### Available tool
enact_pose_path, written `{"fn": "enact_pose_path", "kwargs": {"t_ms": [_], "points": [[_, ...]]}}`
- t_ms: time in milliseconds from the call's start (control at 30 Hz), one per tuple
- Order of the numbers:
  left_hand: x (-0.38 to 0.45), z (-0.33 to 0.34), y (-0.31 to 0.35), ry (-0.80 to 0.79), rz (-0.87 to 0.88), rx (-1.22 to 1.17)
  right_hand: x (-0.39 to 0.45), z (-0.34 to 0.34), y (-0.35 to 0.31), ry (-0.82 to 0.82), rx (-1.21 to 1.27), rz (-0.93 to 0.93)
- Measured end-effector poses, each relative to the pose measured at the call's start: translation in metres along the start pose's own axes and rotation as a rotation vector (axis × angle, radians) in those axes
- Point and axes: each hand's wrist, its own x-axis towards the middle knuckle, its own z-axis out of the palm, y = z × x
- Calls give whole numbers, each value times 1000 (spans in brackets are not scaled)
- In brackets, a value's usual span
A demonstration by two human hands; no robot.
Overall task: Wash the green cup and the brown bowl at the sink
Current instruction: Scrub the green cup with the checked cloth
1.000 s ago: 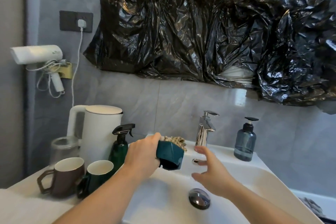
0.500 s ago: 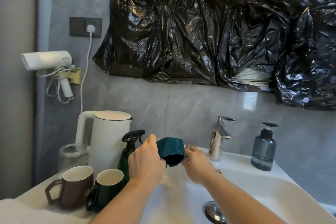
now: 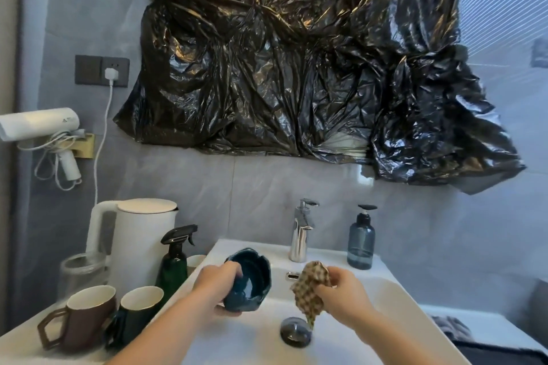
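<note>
Grey tiled bathroom wall hung with crumpled black plastic sheeting (image 3: 311, 68); below it a white sink (image 3: 394, 293) with chrome faucet (image 3: 301, 235) and blue soap dispenser (image 3: 361, 241) along the back edge. Over the basin's left half: dark teal bowl (image 3: 252, 283), tilted, opening turned toward the camera, gripped by left hand (image 3: 215, 287) with fingers curled over the rim; over the drain stopper (image 3: 296, 332), checked cloth (image 3: 311, 290) bunched and clutched in right hand (image 3: 344, 295). On the counter at the sink's left edge: brown mug (image 3: 81, 317), green cup (image 3: 138, 314) just beside it, green spray bottle (image 3: 175, 261), white kettle (image 3: 139, 234).
</note>
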Motion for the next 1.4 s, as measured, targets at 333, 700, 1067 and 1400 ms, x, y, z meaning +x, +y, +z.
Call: {"fn": "enact_pose_path", "kwargs": {"t_ms": [333,700,1067,1400], "points": [[-95,71,-6,-89,91,-104,-51,-34,24,160,431,129],[-100,72,-21,-9,161,-75,-72,-34,6,80,377,-66],[-88,69,-2,-143,252,-41,-72,-16,-20,95,89,-305],[-58,75,-8,-114,259,-37,-50,1,-25,58,25,-268]]}}
